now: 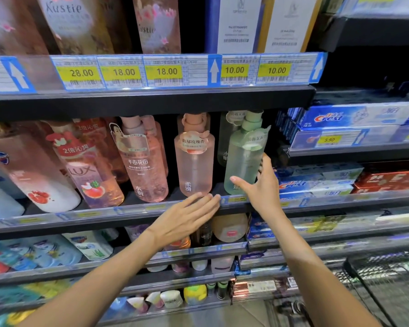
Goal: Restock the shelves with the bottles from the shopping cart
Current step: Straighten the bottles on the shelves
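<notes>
A pale green pump bottle (pixel 244 152) stands tilted at the right end of the middle shelf (pixel 132 210). My right hand (pixel 257 185) holds its lower part, thumb across the front and fingers round its right side. My left hand (pixel 187 218) is flat with straight fingers, its tips at the shelf's front edge just below a pink pump bottle (pixel 194 159). Another pink bottle (pixel 144 161) stands to that one's left. A second green bottle (pixel 227 135) stands behind the held one.
LUX bottles (pixel 92 175) fill the shelf's left side. Toothpaste boxes (pixel 340 116) are stacked on shelves to the right. An upper shelf with price tags (pixel 163 72) hangs close above the pump heads. The shopping cart (pixel 387 279) shows at the lower right.
</notes>
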The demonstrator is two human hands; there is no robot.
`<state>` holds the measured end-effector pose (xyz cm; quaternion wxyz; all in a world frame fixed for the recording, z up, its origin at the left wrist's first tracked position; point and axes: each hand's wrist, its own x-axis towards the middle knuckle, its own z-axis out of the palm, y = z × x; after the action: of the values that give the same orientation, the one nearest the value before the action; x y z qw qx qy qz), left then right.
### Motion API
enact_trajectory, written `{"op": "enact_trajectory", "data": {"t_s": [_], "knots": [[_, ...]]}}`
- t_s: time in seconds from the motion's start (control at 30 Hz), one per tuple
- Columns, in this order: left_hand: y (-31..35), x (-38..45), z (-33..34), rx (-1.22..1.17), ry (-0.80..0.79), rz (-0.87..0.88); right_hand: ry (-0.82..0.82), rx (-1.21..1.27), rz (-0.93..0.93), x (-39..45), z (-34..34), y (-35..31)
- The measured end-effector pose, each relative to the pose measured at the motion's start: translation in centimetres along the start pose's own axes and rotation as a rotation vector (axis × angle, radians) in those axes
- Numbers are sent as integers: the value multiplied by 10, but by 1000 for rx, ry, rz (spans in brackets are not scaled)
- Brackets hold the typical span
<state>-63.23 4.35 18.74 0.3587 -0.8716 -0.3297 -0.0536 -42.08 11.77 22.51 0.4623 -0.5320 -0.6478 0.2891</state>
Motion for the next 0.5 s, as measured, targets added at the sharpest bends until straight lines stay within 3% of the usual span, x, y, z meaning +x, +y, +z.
{"op": "enact_trajectory", "data": {"t_s": [0.3,0.5], "knots": [[1,-2,10,-30,88,-51,22,-41,19,3,5,1],[-4,-4,13,48,65,89,26,-48,20,3,5,0]]}}
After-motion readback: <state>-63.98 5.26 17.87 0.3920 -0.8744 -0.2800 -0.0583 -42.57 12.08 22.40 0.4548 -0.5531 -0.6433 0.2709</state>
